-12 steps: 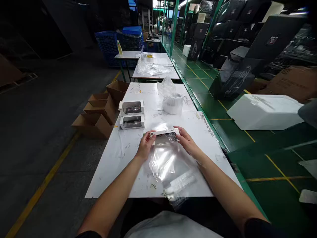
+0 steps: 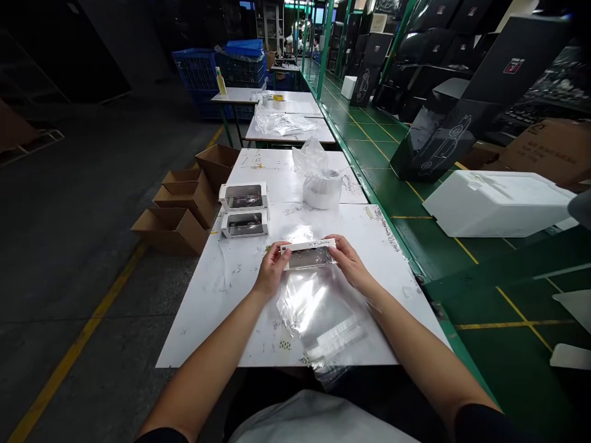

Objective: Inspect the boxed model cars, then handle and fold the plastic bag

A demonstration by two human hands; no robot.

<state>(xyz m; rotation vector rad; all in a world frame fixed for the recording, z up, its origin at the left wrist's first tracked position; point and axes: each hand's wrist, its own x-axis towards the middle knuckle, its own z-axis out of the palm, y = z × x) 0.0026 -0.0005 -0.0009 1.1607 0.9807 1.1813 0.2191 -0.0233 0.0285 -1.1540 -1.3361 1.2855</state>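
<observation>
Between my two hands is a white window box (image 2: 308,256) with a dark clear front, tilted toward me above the table. My left hand (image 2: 273,268) grips its left end, thumb on the front. At the right end, my right hand (image 2: 349,261) closes on it the same way. What lies inside the box is too dark to make out. Clear plastic bags (image 2: 318,307) lie flat beneath and in front of it, reaching over the near table edge. Two similar white window boxes, an upper one (image 2: 244,197) and a nearer one (image 2: 245,224), stand to the left, each showing a dark item.
On the white table (image 2: 207,320) a roll in clear plastic (image 2: 322,189) stands further back. Open cardboard boxes (image 2: 170,231) sit on the floor at left. A white foam block (image 2: 496,203) is on the green floor at right, near black cartons (image 2: 443,144).
My view has shifted slightly, so the surroundings sit a little higher in the picture. Both hands keep hold of the window box, nearly still.
</observation>
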